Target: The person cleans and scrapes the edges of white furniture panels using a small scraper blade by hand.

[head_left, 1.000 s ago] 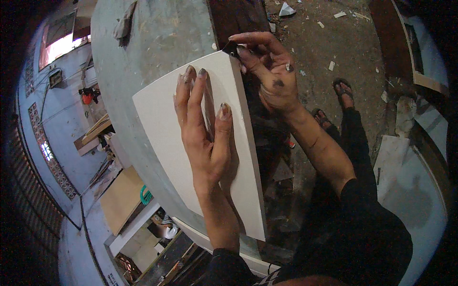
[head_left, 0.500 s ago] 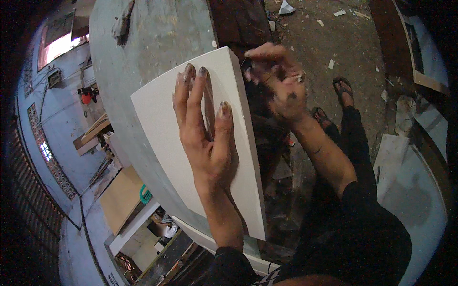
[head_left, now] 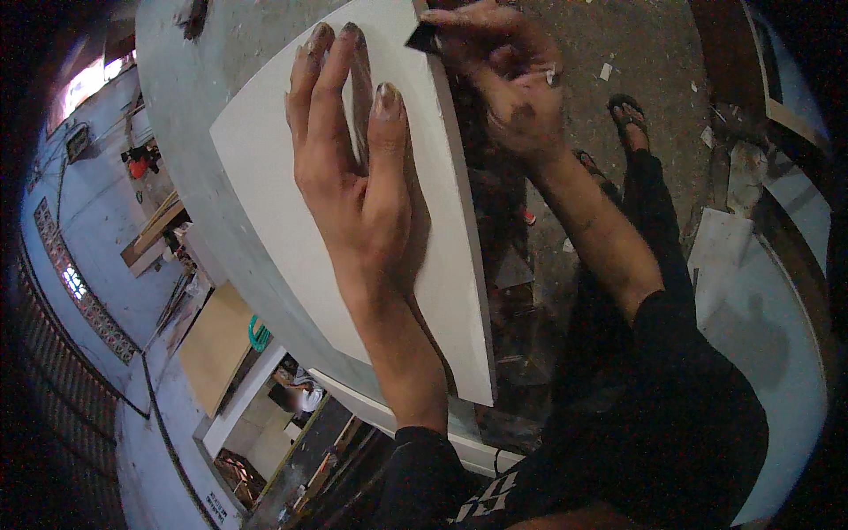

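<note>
A white flat board [head_left: 291, 221] lies on a grey workbench [head_left: 190, 115], its right edge hanging past the bench. My left hand [head_left: 353, 177] rests flat on the board with fingers stretched toward the far end. My right hand [head_left: 508, 84] is at the board's far right corner, fingers curled around a small dark piece [head_left: 424, 37] that touches the board's edge there. What the dark piece is I cannot tell.
Below the bench edge lies a dirt floor [head_left: 574, 53] strewn with white scraps. My sandalled foot [head_left: 629, 110] stands there. White panels [head_left: 760, 291] lean at the right. Wooden boards [head_left: 216, 340] and a distant person [head_left: 305, 397] are at the lower left.
My right hand has slid along the board's right edge up to its far corner with the dark piece. My left hand stays pressed flat on the board.
</note>
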Tool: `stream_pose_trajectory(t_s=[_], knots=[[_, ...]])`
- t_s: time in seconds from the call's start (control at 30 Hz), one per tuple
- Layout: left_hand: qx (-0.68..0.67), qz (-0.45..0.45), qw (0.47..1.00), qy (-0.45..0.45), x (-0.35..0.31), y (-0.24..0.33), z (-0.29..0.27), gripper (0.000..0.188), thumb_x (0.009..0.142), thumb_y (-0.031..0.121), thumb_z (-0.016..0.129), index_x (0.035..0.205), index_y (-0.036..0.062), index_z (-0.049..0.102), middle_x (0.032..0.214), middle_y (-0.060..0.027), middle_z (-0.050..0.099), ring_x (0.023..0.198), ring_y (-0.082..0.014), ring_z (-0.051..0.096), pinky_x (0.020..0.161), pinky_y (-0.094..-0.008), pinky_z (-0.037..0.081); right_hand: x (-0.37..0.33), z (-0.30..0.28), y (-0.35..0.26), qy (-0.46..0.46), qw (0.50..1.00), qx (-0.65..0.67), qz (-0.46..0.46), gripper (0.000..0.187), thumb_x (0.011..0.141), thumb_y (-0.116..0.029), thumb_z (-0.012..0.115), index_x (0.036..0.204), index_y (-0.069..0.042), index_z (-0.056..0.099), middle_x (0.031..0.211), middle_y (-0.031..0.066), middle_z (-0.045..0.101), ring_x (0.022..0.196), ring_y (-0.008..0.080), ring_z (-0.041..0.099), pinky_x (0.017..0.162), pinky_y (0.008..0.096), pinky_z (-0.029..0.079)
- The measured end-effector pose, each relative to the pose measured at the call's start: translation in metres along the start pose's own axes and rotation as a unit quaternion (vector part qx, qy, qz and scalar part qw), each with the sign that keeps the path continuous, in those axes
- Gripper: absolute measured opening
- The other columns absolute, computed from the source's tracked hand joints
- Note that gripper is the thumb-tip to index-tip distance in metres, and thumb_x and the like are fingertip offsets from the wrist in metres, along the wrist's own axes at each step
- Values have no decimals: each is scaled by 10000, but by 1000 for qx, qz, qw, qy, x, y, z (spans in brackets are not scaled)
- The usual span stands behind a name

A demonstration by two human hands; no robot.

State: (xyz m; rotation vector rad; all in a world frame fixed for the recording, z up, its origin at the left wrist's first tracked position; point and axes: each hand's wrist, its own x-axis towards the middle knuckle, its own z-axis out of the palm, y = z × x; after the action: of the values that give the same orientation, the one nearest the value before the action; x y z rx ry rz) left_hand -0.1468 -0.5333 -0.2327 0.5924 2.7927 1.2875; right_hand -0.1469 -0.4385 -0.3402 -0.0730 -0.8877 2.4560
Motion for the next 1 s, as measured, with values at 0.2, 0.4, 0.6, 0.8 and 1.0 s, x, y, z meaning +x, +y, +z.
stream_pose_trajectory(t_s=[0.2,0.4,0.6,0.8,1.0], knots=[[23,36,999,25,3,-7,-5,375,905,169,570,1241,4,561,1332,-224,475,1289,-337,414,1051,-399,335,-37,-2,-10,-63,997,25,-41,229,855,69,587,1062,-27,608,1007,95,590,861,129,563,757,233,458],[27,-3,998,59,11,4,-1,436,864,255,636,1215,5,570,1337,-219,470,1278,-343,416,1058,-411,318,-60,-1,-36,-3,997,-5,73,187,819,28,654,995,-34,638,933,75,596,846,132,579,720,241,497],[115,20,993,17,7,2,-1,576,824,342,658,1288,42,496,1385,-209,416,1321,-376,347,1119,-466,169,-63,-24,-49,29,995,-42,81,165,858,-16,630,1021,-46,637,867,31,576,762,96,541,639,217,437],[82,4,995,-60,-17,12,-21,515,862,113,629,1331,7,444,1437,-179,352,1353,-289,324,1123,-404,238,-72,-39,-62,59,986,-104,115,147,856,-24,631,1000,-47,652,868,21,579,768,93,541,664,218,429],[126,4,992,14,-7,18,-7,490,826,162,689,1264,15,524,1328,-158,476,1275,-277,420,1081,-381,303,-76,-52,-64,31,978,-172,109,147,856,-35,635,1000,-53,657,888,23,599,763,97,548,679,233,434]])
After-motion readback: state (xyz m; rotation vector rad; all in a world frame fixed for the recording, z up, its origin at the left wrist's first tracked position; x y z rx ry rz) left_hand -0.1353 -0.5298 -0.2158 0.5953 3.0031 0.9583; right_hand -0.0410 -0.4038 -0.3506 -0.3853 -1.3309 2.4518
